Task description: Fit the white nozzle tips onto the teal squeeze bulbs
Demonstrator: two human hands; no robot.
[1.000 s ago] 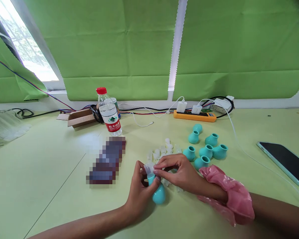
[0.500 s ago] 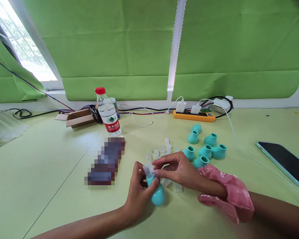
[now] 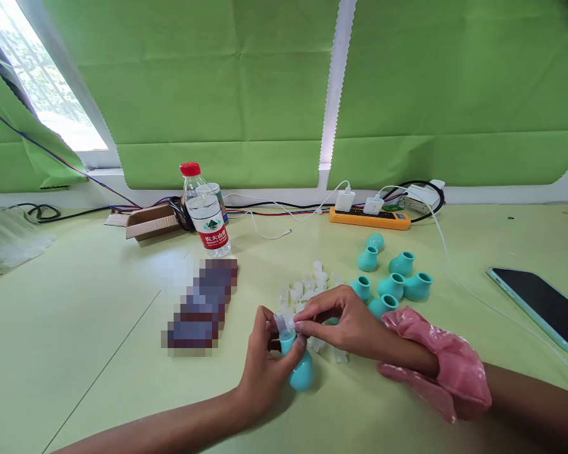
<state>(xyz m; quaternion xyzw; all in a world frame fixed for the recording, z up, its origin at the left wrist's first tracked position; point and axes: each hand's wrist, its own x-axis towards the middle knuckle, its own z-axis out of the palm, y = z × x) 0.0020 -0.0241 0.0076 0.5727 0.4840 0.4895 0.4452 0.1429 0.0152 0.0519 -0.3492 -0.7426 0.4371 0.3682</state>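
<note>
Your left hand is closed around the neck of a turquoise bulb, thumb across the near side, with its round end angled down toward you, just above or on the table. At the bulb's mouth sits a clear plastic piece, and your right hand pinches the side of it between thumb and fingertips; how far the piece goes into the neck is hard to make out behind your fingers. A pink scrunchie circles your right wrist. Just beyond your hands lie loose clear pieces, partly hidden by the right one. To the right of these stand more turquoise bulbs, most with mouths up. Farther right lies a phone; to the left, a water bottle stands upright.
</note>
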